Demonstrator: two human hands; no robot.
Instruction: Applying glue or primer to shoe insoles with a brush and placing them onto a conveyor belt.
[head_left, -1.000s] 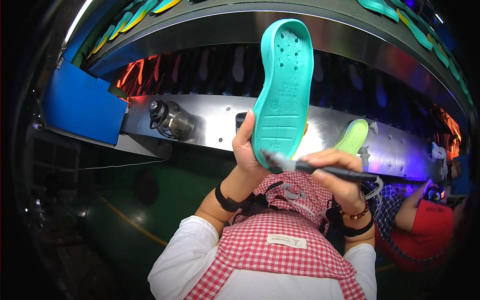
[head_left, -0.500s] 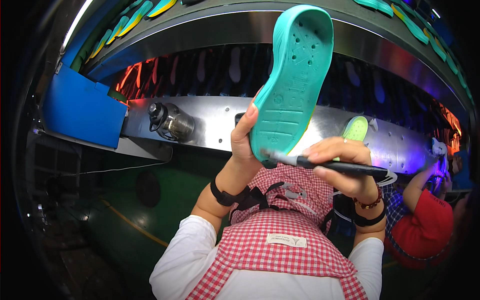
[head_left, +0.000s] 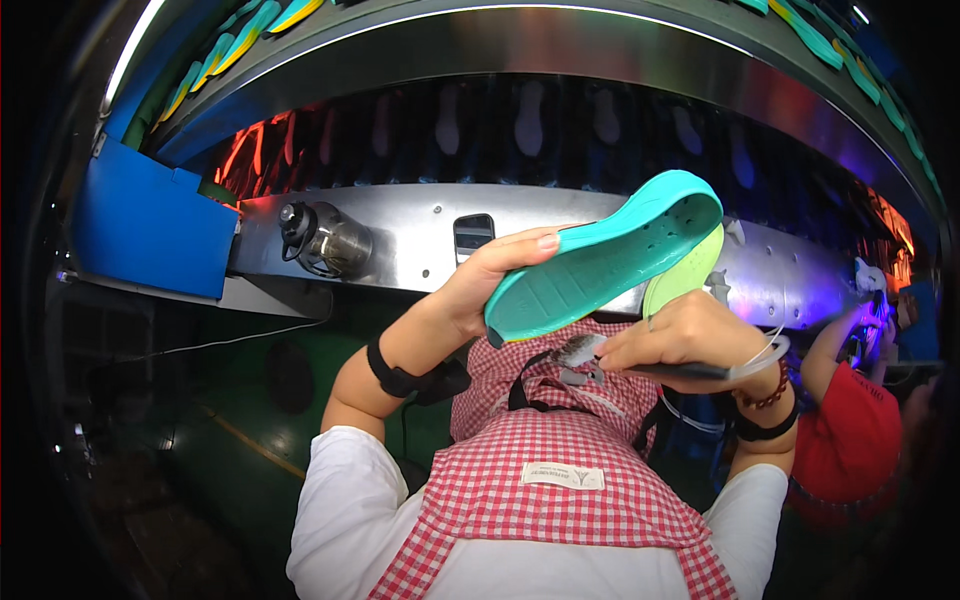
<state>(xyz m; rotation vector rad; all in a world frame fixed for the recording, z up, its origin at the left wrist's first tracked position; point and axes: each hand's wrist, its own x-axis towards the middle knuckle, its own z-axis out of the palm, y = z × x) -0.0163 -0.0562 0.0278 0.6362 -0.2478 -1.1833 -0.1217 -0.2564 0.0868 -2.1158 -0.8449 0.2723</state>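
Note:
My left hand [head_left: 488, 282] grips a teal shoe sole [head_left: 600, 265] by its near left side, thumb along the rim. The sole is tilted, its hollow inner face turned partly toward me, with small holes at the far end. My right hand [head_left: 690, 338] is closed around a brush [head_left: 578, 350] with a black handle and pale ferrule; a clear tube runs from its rear end. The bristles are just below the sole, apart from it, over my checked apron. Behind the teal sole and partly hidden by it shows a light green sole [head_left: 690, 272].
A metal ledge [head_left: 400, 235] crosses in front, bearing a bottle-like container with a black top [head_left: 335, 242]. Beyond it is a dark rack with sole shapes [head_left: 530, 118]. Teal and yellow soles [head_left: 248, 40] line the upper belt. A person in red [head_left: 850, 420] works at right.
The teal sole has come down and tipped toward the right, showing more of its side. My right hand has drawn the brush off the sole and lowered it slightly.

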